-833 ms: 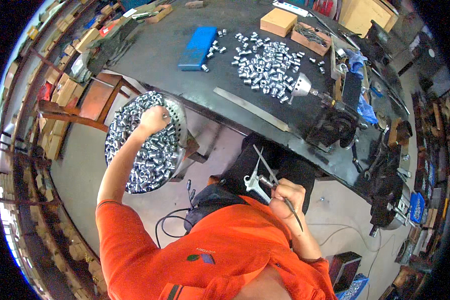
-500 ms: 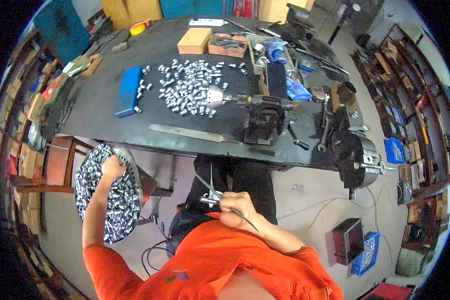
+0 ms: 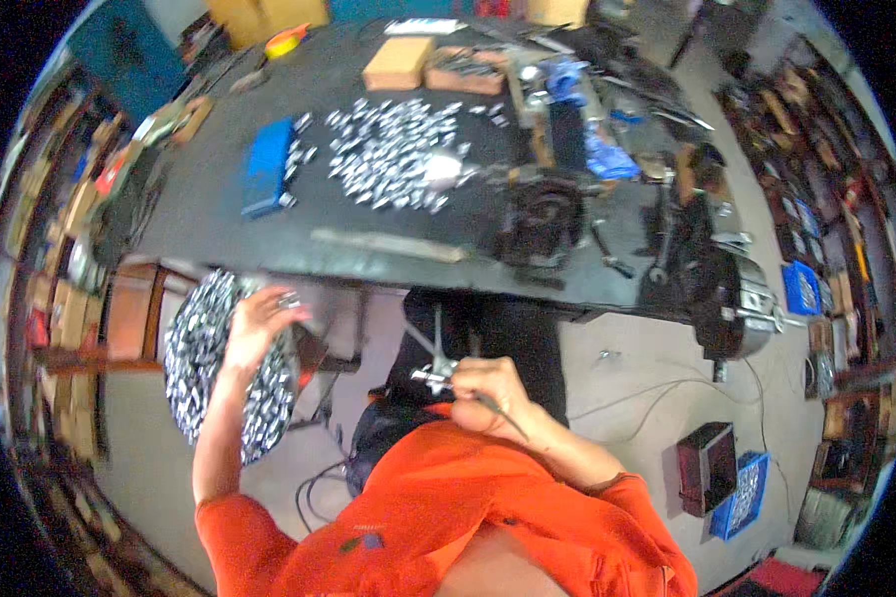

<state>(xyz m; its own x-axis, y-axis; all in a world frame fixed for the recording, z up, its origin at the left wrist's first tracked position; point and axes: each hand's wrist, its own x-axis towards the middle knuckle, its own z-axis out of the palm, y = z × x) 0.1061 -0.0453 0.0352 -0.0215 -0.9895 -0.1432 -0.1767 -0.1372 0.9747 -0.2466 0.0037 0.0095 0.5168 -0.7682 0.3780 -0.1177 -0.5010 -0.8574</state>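
My left hand [image 3: 257, 323] is raised over the near edge of a round tray [image 3: 291, 348] heaped with small shiny metal parts [image 3: 209, 378]. Thumb and fingers pinch one small metal cylinder [image 3: 289, 300]. At my waist, my right hand [image 3: 490, 390] is closed round a metal caliper [image 3: 433, 360]. Its two thin jaws point away from me, and its dark beam sticks out below the hand. On the dark bench [image 3: 199, 239] ahead lies a loose spread of similar metal cylinders [image 3: 388, 149]. Motion blurs the picture.
A blue box [image 3: 269, 167], a flat file [image 3: 388, 245] and a dark machine with a crank [image 3: 543, 224] are on the bench. A large chuck [image 3: 737, 308] projects at right. Cables [image 3: 637, 398], a dark bin [image 3: 707, 468] and a blue crate [image 3: 742, 497] lie on the floor.
My left hand has come up out of the heap of parts and moved right, now with a metal cylinder in its fingers. The right hand still holds the caliper. The whole view has shifted slightly.
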